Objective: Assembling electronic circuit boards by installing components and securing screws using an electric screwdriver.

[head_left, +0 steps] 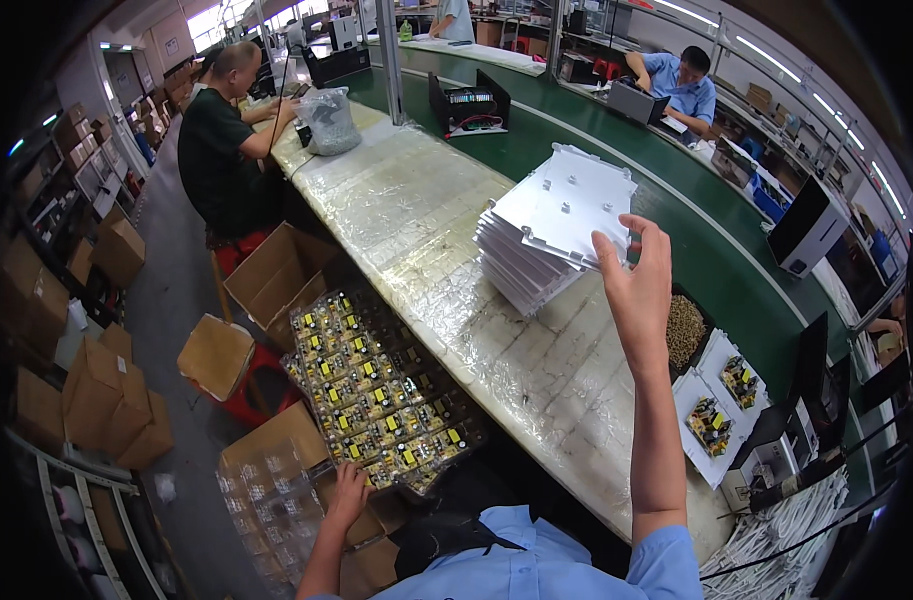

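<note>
On the table stands a stack of thin white panels (522, 275) with clips along their edges. The top white panel (572, 200) sits turned slightly against those below it and carries small raised posts. My right hand (642, 275) has its thumb and fingers at the near right corner of this panel, closed on its edge. Low on the left, my left hand (350, 493) reaches the near corner of a tray of circuit boards (382, 400) with yellow parts. Its fingers look stretched out beside the nearest boards, and I see nothing held in them.
Two white panels with circuit boards (712, 425) lie on the right, near a black bin of small brass-coloured parts (685, 332). White cables (787, 535) are heaped below. Empty clear trays (277, 520) and cartons (277, 275) stand left. Co-workers sit at the far left and across the green conveyor (557, 135).
</note>
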`<state>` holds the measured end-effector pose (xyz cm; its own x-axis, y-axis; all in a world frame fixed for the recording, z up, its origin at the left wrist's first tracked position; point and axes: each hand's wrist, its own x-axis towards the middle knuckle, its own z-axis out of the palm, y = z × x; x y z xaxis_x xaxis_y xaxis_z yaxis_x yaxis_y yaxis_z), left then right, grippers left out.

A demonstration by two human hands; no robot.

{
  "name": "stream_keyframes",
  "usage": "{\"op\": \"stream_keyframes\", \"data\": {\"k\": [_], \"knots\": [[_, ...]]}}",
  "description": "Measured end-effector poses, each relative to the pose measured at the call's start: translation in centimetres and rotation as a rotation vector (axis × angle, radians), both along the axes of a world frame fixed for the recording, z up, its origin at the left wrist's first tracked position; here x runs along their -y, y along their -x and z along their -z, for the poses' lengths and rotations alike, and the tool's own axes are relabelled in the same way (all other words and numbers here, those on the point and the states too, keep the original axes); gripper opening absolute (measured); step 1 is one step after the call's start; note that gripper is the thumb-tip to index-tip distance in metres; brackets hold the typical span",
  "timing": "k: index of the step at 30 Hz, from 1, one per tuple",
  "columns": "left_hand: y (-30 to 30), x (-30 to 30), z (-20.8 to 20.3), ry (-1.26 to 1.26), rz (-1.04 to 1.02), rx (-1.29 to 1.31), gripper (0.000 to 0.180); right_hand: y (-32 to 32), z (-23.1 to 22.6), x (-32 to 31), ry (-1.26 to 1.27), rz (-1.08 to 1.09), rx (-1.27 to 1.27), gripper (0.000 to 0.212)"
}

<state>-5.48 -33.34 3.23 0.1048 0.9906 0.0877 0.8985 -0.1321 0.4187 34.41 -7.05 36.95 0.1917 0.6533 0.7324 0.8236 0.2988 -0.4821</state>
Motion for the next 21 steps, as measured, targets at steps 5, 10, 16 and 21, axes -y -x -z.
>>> {"op": "stream_keyframes", "data": {"k": [5,10,16,21], "knots": [[-0.1,-0.4,-0.6,0.057,-0.016,0.038,0.043,-1.3,0.6,-0.4,0.247,-0.163,-0.424,0.045],[-0.2,-0.6,0.1,0.046,0.008,-0.005,0.042,-3.4,0.4,-1.0,0.168,-0.441,-0.901,0.045],[-0.1,0.9,2.0,-0.026,-0.015,-0.021,0.043,-4.5,-0.6,6.8,0.063,-0.402,-0.909,0.050],[-0.9,0.5,1.7,-0.083,-0.005,0.061,0.047,-10.7,5.3,17.1,0.313,-0.248,-0.821,0.039]]}}
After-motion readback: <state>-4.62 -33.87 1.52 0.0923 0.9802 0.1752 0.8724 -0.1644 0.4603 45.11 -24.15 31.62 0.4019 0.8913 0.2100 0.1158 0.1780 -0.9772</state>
